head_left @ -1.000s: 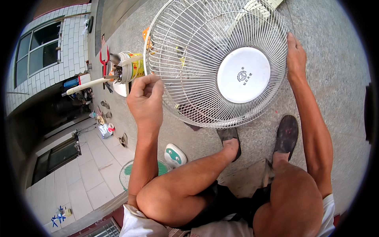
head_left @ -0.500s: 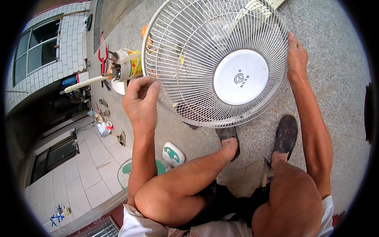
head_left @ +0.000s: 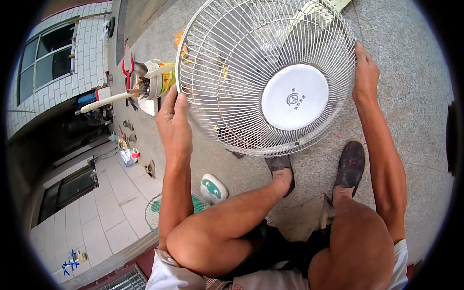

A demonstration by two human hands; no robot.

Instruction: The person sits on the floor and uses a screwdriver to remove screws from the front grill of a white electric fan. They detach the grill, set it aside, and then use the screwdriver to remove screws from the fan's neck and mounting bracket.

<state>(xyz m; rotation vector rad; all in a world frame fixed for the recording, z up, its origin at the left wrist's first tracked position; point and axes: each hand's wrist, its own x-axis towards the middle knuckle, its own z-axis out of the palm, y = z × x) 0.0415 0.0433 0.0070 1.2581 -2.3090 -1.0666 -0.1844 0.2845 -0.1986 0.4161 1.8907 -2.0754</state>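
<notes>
A white round wire fan grille point(head_left: 227, 116) with a pale round centre plate point(head_left: 295, 96) stands tilted in front of me. My left hand point(head_left: 175, 121) pinches its left rim between thumb and fingers. On the opposite rim, my right hand point(head_left: 366, 75) is closed, its fingertips partly hidden behind the wires. Through the grille and past its top edge shows a cream-coloured fan part point(head_left: 309, 14), mostly covered by the wires.
Left of the grille is a yellow-and-white bucket point(head_left: 166, 77) full of tools, with a red-handled tool point(head_left: 128, 70) beside it. A white-and-green fan base point(head_left: 212, 188) lies near my left knee, by a green-bladed fan point(head_left: 153, 212). A wooden board point(head_left: 302, 217) sits between my legs.
My left hand has moved up and closed on the grille's left rim; before, its fingers were curled just off it. My right hand has stayed on the right rim.
</notes>
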